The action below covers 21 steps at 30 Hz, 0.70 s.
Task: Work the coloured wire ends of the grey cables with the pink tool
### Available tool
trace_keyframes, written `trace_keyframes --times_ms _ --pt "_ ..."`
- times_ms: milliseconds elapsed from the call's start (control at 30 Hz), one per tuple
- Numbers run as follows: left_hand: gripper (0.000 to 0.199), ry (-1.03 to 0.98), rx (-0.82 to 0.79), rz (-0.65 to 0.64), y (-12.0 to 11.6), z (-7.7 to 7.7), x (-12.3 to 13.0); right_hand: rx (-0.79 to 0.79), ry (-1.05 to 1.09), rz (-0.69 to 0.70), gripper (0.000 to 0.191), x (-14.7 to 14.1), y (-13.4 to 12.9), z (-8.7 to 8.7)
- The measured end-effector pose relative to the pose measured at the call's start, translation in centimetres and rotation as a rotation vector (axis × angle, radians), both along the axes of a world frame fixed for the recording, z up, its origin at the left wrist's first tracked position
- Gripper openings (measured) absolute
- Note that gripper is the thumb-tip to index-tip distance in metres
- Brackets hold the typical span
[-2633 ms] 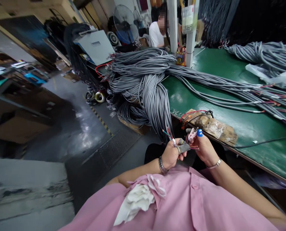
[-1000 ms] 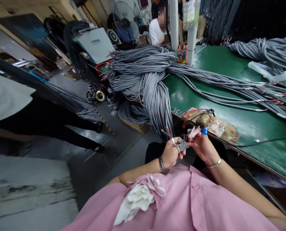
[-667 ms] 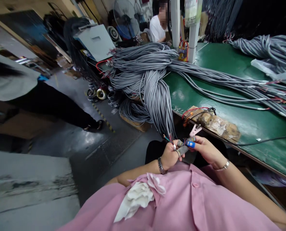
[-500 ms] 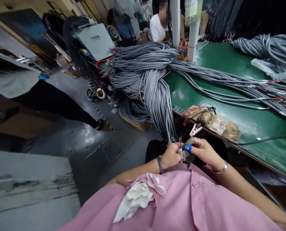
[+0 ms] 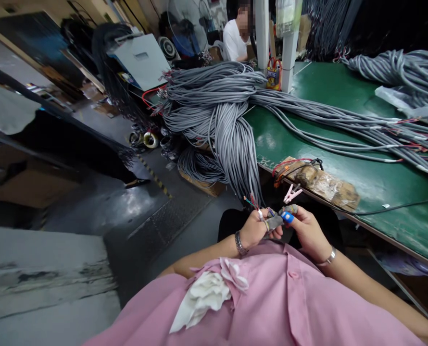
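Note:
My left hand (image 5: pixel 253 231) is closed around the end of a grey cable, with thin coloured wires (image 5: pixel 252 202) fanning out above the thumb. Finger covers and a wristband show on this hand. Close beside it, my right hand (image 5: pixel 307 230) pinches thumb and forefinger together, blue wrap on the thumb. Short dark wire ends (image 5: pixel 270 212) show between the hands; whether the right fingers grip them is hidden. Behind my hands, a thick bundle of grey cables (image 5: pixel 235 144) hangs down from the table. A pink clip (image 5: pixel 292 194) is at the table edge.
The green table (image 5: pixel 329 115) carries long grey cables (image 5: pixel 329 120) with stripped ends. A taped wooden block (image 5: pixel 322 185) lies at its near edge. At left, a person in black trousers (image 5: pixel 77 144) is on the floor walkway; another in a white shirt (image 5: pixel 234 41) sits behind.
The coloured wires now stand farther left, above my left hand. My hands have drawn slightly apart. At left, the walking person has shifted, with long dark strands now across the body.

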<state>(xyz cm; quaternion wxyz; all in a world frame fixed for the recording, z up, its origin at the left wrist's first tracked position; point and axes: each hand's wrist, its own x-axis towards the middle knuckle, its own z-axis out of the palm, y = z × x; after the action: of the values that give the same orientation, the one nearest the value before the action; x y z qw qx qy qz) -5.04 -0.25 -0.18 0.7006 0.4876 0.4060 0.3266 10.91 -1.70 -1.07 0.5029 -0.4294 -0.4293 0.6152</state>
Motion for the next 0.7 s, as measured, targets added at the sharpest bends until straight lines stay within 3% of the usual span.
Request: trace_keyframes --times_ms 67,167,467,700 --pt "0.037 0.045 0.031 -0.090 -0.1 0.4 -0.2 -0.064 0.005 0.019 0.020 -0.1 0.3 -0.1" --pt "0.035 0.099 0.081 -0.109 -0.2 0.4 -0.4 -0.123 -0.012 0.044 0.026 -0.1 0.7 -0.5" --pt "0.038 -0.073 -0.059 0.233 -0.2 -1.2 -0.1 -0.050 -0.053 -0.015 0.021 0.1 1.1 -0.8" --pt "0.036 -0.083 -0.013 0.304 0.2 -1.7 -0.2 -0.036 -0.013 0.004 0.020 -0.1 0.8 -0.6"
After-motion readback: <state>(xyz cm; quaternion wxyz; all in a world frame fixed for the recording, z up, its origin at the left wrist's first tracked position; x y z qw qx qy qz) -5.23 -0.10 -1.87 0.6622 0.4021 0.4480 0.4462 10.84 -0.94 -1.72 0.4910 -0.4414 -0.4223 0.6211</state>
